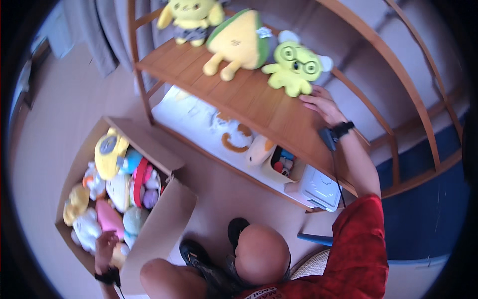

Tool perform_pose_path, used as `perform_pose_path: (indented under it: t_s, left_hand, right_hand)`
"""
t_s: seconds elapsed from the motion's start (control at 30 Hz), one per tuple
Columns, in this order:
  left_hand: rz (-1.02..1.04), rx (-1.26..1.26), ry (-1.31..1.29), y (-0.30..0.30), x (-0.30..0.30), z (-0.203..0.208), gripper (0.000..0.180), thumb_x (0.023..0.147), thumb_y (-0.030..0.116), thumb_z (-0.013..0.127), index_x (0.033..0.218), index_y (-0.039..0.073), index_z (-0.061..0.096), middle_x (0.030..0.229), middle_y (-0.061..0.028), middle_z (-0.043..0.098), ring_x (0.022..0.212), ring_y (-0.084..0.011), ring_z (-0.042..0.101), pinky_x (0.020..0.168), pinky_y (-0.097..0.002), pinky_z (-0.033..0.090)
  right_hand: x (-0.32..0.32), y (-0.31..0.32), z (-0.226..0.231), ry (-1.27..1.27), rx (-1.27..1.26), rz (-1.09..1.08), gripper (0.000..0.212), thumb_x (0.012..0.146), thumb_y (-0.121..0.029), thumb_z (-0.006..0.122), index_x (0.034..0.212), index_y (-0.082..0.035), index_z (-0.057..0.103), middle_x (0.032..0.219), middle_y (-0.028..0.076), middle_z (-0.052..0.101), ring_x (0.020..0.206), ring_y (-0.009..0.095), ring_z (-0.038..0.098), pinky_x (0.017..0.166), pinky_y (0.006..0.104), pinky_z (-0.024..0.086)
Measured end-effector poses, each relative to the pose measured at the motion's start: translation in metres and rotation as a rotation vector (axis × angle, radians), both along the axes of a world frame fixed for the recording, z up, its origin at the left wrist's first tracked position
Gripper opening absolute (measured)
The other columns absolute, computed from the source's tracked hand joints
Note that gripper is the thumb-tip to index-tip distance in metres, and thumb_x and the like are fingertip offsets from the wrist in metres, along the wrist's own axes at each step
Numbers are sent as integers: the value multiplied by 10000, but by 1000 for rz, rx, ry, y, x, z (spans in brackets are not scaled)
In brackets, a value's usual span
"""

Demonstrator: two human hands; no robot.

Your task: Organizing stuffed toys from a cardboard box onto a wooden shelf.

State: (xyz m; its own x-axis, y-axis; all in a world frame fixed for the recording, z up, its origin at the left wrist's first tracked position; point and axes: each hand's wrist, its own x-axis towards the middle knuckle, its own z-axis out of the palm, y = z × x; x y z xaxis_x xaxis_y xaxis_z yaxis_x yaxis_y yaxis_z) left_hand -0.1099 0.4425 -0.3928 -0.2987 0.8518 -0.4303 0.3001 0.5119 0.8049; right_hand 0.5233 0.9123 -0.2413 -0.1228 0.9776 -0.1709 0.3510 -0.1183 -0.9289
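A yellow-green koala plush toy (294, 66) with round glasses and pale ears sits at the right of a wooden shelf (279, 112). My right hand (321, 103) is beside its lower right side, fingers stretched out and apart, fingertips at or touching the toy. To its left stand an avocado-shaped plush (239, 42) with yellow legs and a yellow long-eared plush (193, 19) in grey shorts. At the lower left, my left hand (106, 247) is over the near end of a cardboard box (172, 212) full of plush toys, fingers loosely apart, next to a pink plush (108, 218) and a white one (87, 229).
Beneath the shelf, a lower level carries a white sheet (191, 117), an orange-and-white plush (259, 149) and a white lidded bin (318, 187). Curved wooden rails (416, 87) rise behind on the right. Grey curtains (92, 35) hang at the upper left. My knees are close to the box.
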Motion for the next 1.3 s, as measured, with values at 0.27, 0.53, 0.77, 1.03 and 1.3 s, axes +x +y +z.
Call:
perform_pose_path:
  t_s: [0.27,0.53,0.77,1.03,1.3]
  left_hand:
    - [128,5,338,-12,-40,26,322,947,240,578,1083,-44,640,898,-49,666,845,-123,594,761,-299,488]
    - [441,-378,432,-99,-120,15,409,800,281,714,1120,35,650,990,-113,672,812,-182,657,679,-303,538]
    - [758,-147,40,-45,-159,0,786,830,500,696,1369,9,401,1099,-113,570,867,-172,613,693,-289,552]
    - [1018,324,-379,-15,-199,-41,613,904,357,622,1395,130,334,1212,-137,545,1003,-274,630,828,-409,570]
    - [872,606,-316,-26,-147,0,401,918,51,499,1302,-27,415,1167,-143,566,1008,-242,629,840,-363,570]
  right_hand:
    - [33,-70,-3,-221,5,-17,426,895,-241,674,1264,-72,546,1104,-8,591,969,96,561,844,258,462]
    - [-44,-109,-7,-387,57,413,245,932,-145,617,1156,-58,567,937,-28,560,794,43,510,642,186,386]
    - [-66,-125,3,-380,-10,398,237,910,-135,638,1116,-43,566,859,-10,550,669,59,507,592,201,393]
    - [-66,-125,-6,-336,1,449,223,895,-90,642,1098,-34,567,852,0,545,642,60,504,586,192,407]
    - [-85,-148,14,-226,-29,521,239,881,-55,650,1105,-29,571,921,8,581,845,88,563,746,232,474]
